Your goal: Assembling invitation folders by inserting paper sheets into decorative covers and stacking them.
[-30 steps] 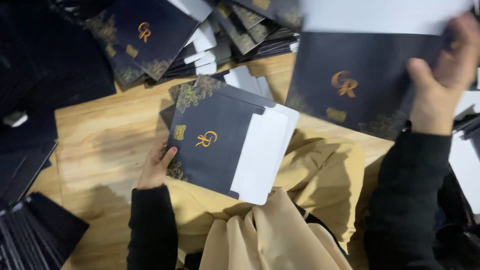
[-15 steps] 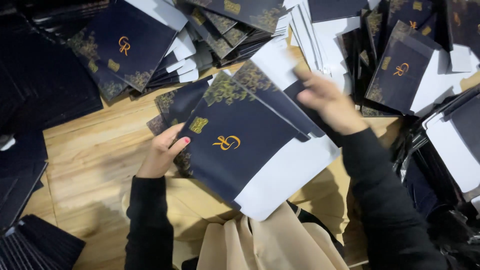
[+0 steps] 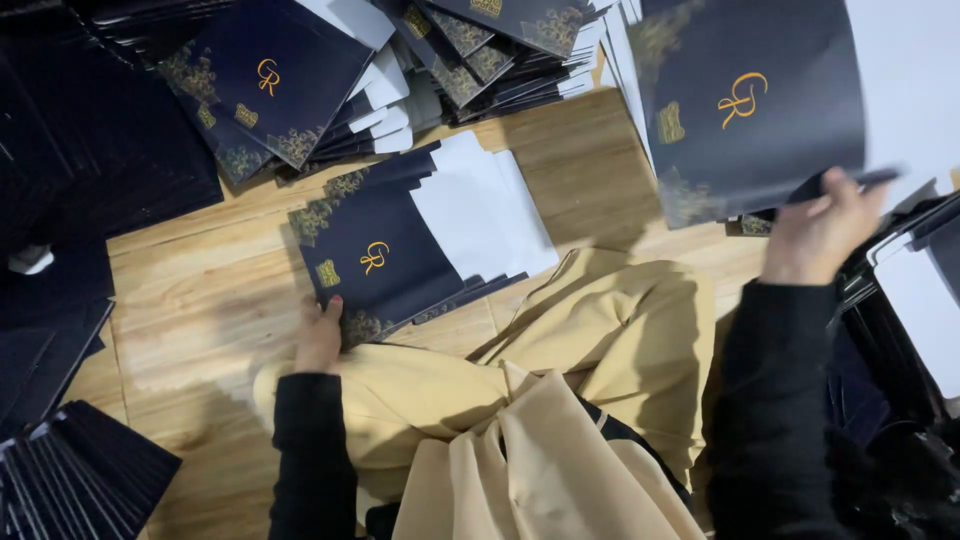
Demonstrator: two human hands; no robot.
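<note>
A small stack of dark navy folders (image 3: 385, 250) with gold ornament and white inner flaps lies on the wooden floor in front of me. My left hand (image 3: 320, 338) rests on its near left corner, fingers pressing the top folder. My right hand (image 3: 822, 228) is raised at the right and grips the lower edge of another dark navy folder (image 3: 750, 100), lifted and tilted above the floor. Both arms wear black sleeves.
Heaps of the same navy folders (image 3: 270, 85) lie fanned along the far side, with darker stacks (image 3: 70, 480) at the left. More folders and white sheets (image 3: 920, 300) sit at the right. My tan clothing (image 3: 540, 400) covers the near middle of the wooden floor (image 3: 190, 300).
My right hand left the stack in front of me, moved right and lifted a new folder. The earlier folder now lies on the stack under my left hand.
</note>
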